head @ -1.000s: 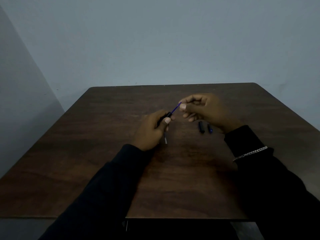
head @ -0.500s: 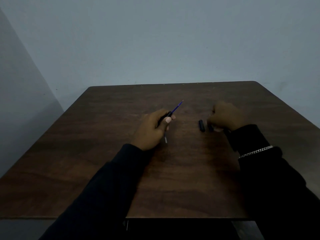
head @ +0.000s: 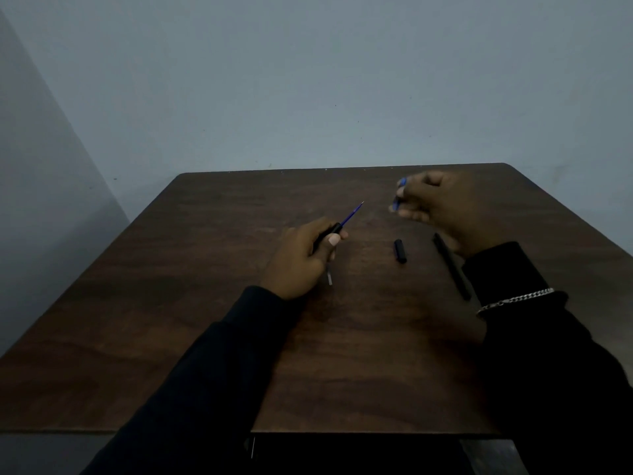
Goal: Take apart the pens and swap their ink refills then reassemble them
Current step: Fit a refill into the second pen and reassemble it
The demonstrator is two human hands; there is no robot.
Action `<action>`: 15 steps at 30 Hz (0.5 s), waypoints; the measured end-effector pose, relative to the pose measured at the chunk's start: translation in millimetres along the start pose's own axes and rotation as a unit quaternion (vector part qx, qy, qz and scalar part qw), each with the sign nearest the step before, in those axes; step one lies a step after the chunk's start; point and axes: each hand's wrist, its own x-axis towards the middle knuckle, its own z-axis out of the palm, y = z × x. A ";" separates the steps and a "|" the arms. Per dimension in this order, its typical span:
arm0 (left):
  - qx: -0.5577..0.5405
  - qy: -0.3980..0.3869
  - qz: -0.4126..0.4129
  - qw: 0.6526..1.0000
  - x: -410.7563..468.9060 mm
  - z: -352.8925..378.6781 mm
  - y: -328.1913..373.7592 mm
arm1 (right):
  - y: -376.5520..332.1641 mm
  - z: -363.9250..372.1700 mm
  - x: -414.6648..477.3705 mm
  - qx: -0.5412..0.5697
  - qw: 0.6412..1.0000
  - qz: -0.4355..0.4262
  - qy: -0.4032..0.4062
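My left hand (head: 301,258) grips a black pen barrel (head: 327,234) with a blue ink refill (head: 354,214) sticking out of its far end, tip pointing up and right. A small pale end (head: 330,278) shows below that hand. My right hand (head: 452,210), raised above the table and blurred, is closed on a small blue pen piece (head: 399,195). On the dark wooden table (head: 205,303) lie a short black pen piece (head: 400,251) and a long black pen barrel (head: 452,267), both below my right hand.
The table backs onto a pale blue-grey wall (head: 308,80). A silver chain bracelet (head: 513,299) sits over my right black sleeve. The near table edge runs just in front of my forearms.
My right hand let go of the refill tip, dropped to the table by the black pieces, then rose up and right holding a blue piece. The long black barrel is now uncovered. My left hand stayed put.
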 end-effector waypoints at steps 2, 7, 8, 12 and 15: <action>0.006 -0.004 -0.004 1.000 0.2 -0.2 0.5 | -1.5 5.3 -1.0 0.118 0.992 0.003 -0.046; 0.010 -0.013 -0.016 1.000 0.9 -0.7 1.7 | -0.3 12.3 -3.2 0.149 0.986 -0.011 -0.075; 0.010 -0.014 -0.018 1.000 0.9 -0.8 1.9 | -0.3 13.1 -3.7 0.149 0.986 -0.011 -0.077; 0.011 -0.022 -0.026 0.999 0.4 -0.3 3.2 | -0.4 16.0 -4.7 0.142 0.986 -0.005 -0.082; 0.012 -0.024 -0.024 0.999 0.0 -0.4 4.4 | -0.9 18.0 -5.9 0.138 0.987 -0.001 -0.082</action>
